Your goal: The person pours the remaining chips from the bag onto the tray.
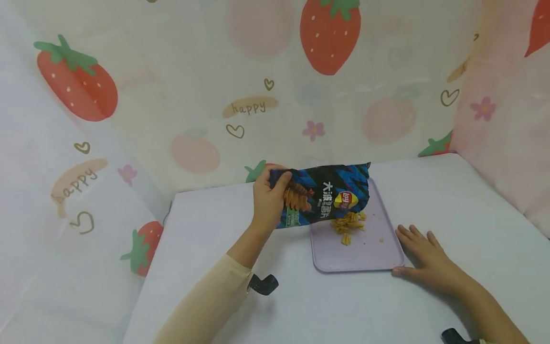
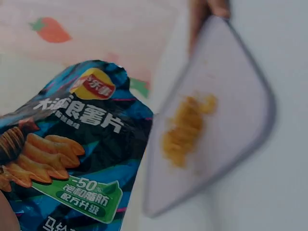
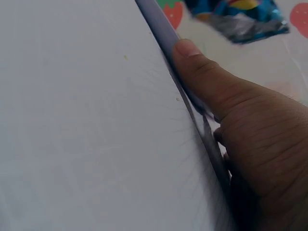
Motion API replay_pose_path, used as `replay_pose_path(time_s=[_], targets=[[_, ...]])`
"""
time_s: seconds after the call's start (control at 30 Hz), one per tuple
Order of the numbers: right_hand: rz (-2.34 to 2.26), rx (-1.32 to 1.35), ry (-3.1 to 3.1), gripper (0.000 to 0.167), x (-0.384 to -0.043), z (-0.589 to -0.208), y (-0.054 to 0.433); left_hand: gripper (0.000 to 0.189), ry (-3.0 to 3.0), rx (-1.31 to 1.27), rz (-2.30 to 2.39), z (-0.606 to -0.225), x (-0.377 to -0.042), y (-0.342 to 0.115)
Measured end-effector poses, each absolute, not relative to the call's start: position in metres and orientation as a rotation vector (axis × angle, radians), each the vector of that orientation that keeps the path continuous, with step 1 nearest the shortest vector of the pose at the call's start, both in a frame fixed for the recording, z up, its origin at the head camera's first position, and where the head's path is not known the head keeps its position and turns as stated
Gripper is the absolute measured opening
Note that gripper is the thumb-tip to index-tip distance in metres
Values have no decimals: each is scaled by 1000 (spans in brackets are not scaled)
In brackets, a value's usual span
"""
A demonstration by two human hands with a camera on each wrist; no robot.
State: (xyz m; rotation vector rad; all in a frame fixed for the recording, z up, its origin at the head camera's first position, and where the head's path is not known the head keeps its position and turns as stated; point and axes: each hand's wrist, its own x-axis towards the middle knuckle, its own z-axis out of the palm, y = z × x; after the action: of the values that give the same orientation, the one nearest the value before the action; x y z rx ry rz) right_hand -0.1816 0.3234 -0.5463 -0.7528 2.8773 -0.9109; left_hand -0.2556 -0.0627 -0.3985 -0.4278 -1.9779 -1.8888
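Note:
My left hand [image 1: 268, 198] grips the bottom end of a blue and black chip bag [image 1: 322, 193], thumb across its front. Held sideways, the bag hangs over the far part of a pale purple tray [image 1: 361, 258]. A small heap of ridged yellow chips [image 1: 348, 223] lies on the tray below the bag, with a few crumbs near it. My right hand [image 1: 429, 260] rests at the tray's right edge, fingers spread. In the right wrist view its thumb [image 3: 202, 72] touches the tray's rim. The bag's mouth is turned away and its inside is hidden.
A white table [image 1: 223, 215] carries the tray. Behind it and along the sides hangs a cloth [image 1: 193, 95] printed with strawberries, hearts and flowers. A black strap end [image 1: 263, 284] sticks out at the left wrist.

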Motion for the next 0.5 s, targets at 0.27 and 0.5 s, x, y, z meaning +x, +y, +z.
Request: replay_pose_path(time_s=[0.27, 0.5], targets=[[-937, -736, 2841, 100, -182, -546, 319, 18, -2060, -391, -1905, -410, -254, -66], [-912, -730, 2862, 100, -176, -551, 324, 15, -2011, -406, -1929, -401, -257, -68]])
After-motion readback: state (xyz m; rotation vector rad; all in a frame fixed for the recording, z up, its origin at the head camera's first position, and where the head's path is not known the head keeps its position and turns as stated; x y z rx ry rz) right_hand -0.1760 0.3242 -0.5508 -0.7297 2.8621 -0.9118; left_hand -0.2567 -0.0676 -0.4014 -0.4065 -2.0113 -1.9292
